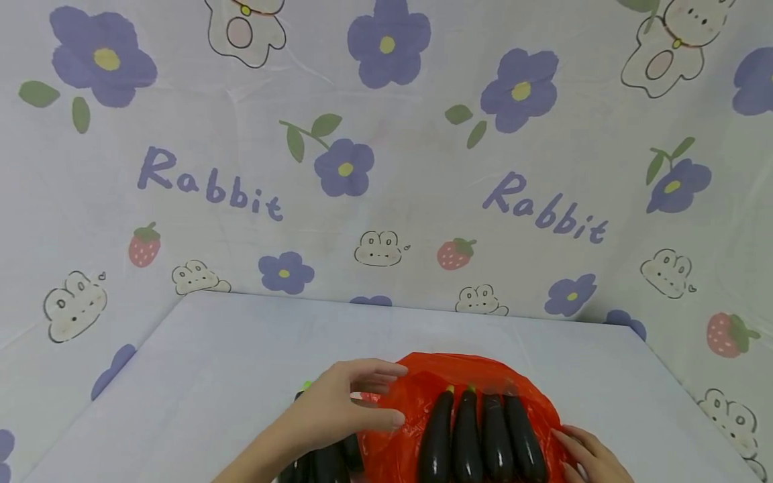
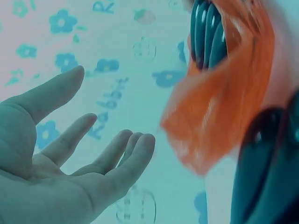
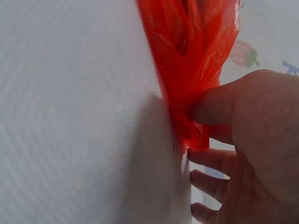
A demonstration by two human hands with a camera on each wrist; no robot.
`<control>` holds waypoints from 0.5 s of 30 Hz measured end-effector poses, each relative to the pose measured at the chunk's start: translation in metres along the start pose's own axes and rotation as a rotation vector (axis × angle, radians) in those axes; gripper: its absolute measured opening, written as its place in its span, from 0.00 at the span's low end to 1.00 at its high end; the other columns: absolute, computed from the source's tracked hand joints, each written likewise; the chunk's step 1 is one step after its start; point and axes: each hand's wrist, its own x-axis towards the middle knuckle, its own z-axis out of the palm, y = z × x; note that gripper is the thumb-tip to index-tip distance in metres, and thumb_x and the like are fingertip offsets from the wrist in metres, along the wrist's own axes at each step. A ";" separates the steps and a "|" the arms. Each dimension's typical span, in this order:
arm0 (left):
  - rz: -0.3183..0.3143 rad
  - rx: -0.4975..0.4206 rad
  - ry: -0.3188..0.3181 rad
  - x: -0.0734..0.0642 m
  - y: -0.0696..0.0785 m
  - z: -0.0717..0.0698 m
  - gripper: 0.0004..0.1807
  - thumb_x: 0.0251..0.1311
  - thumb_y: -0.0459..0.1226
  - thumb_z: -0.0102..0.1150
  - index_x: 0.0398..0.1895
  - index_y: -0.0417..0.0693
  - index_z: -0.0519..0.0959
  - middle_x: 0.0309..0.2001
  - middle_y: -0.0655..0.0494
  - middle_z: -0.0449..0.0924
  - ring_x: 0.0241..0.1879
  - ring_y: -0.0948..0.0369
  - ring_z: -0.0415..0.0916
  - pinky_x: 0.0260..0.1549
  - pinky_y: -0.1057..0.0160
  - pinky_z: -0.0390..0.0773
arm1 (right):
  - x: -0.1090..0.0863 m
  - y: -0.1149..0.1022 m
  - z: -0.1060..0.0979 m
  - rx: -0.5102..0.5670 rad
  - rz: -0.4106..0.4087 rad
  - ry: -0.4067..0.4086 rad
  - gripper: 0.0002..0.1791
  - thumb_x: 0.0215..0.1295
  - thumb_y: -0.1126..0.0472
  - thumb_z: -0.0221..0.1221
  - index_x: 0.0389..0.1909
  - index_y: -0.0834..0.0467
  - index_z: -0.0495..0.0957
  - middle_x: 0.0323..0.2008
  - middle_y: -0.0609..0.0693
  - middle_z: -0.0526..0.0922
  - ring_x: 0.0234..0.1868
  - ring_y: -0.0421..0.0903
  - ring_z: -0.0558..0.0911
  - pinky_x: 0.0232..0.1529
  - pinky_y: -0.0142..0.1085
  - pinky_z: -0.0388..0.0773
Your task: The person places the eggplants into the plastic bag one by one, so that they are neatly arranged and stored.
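A red plastic bag (image 1: 398, 449) lies on the table with several dark eggplants (image 1: 468, 436) side by side on it or in its mouth. My right hand (image 1: 588, 456) is at the bag's right edge. In the right wrist view its thumb and forefinger pinch the gathered red plastic (image 3: 187, 93), while the other fingertips rest on the white surface. My left hand (image 1: 344, 402) hovers at the bag's left side, fingers spread and holding nothing. The left wrist view shows that palm (image 2: 79, 186) apart from the bag. More eggplants (image 1: 329, 463) lie left of the bag, partly hidden by my left forearm.
The white tabletop (image 1: 272, 342) reaches back to a hanging cloth (image 1: 410, 168) printed with flowers, rabbits and strawberries. A green stem end (image 1: 306, 385) shows behind my left wrist.
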 end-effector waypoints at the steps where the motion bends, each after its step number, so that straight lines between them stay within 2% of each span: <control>1: 0.000 -0.010 0.009 -0.003 -0.002 -0.005 0.27 0.54 0.42 0.72 0.59 0.54 0.79 0.54 0.54 0.80 0.54 0.49 0.75 0.46 0.51 0.80 | 0.000 0.000 0.000 -0.001 -0.002 0.001 0.28 0.67 0.55 0.61 0.64 0.63 0.73 0.63 0.61 0.69 0.57 0.62 0.72 0.49 0.58 0.77; 4: -0.011 -0.030 0.045 -0.013 -0.010 -0.019 0.27 0.55 0.42 0.72 0.60 0.53 0.79 0.55 0.51 0.79 0.55 0.48 0.75 0.46 0.51 0.80 | -0.001 -0.001 0.000 -0.002 0.008 -0.003 0.28 0.67 0.55 0.61 0.64 0.63 0.72 0.63 0.61 0.69 0.57 0.62 0.72 0.49 0.58 0.76; 9: -0.032 -0.025 0.108 -0.026 -0.027 -0.036 0.27 0.56 0.42 0.71 0.61 0.53 0.78 0.58 0.51 0.78 0.58 0.47 0.73 0.50 0.47 0.77 | 0.000 -0.004 -0.002 0.001 0.039 -0.016 0.29 0.68 0.51 0.60 0.65 0.62 0.72 0.64 0.61 0.68 0.59 0.63 0.71 0.50 0.59 0.76; 15: -0.037 -0.047 0.094 -0.038 -0.044 -0.049 0.28 0.58 0.42 0.69 0.63 0.49 0.76 0.59 0.49 0.76 0.58 0.45 0.72 0.51 0.46 0.76 | -0.001 -0.006 -0.003 0.005 0.037 -0.024 0.29 0.68 0.51 0.60 0.65 0.63 0.71 0.64 0.62 0.68 0.59 0.63 0.71 0.51 0.60 0.75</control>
